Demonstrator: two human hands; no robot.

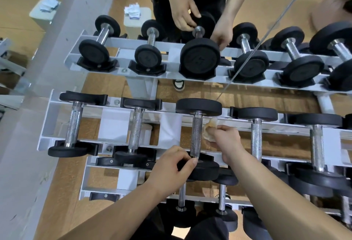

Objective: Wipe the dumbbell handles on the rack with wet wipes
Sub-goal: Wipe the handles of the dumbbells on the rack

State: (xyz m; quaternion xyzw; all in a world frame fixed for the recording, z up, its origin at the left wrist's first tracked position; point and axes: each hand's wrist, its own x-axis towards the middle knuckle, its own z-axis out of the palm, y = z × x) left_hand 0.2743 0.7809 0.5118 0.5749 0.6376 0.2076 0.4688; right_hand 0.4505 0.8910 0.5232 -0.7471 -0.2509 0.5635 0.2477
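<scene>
The left hand and right hand are bare, with bare forearms and black trousers.

A gym's free-weight corner: a white tiered rack carries rows of black-headed dumbbells with knurled steel handles. A wall mirror on the far side reflects them, and brown cork-like floor lies beneath.

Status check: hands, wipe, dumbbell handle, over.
Left hand grips near end of dumbbell. Right hand holds wet wipe beside its handle. Nothing in the way.

wet wipe half hidden by right hand, rightmost dumbbell cut off
</scene>
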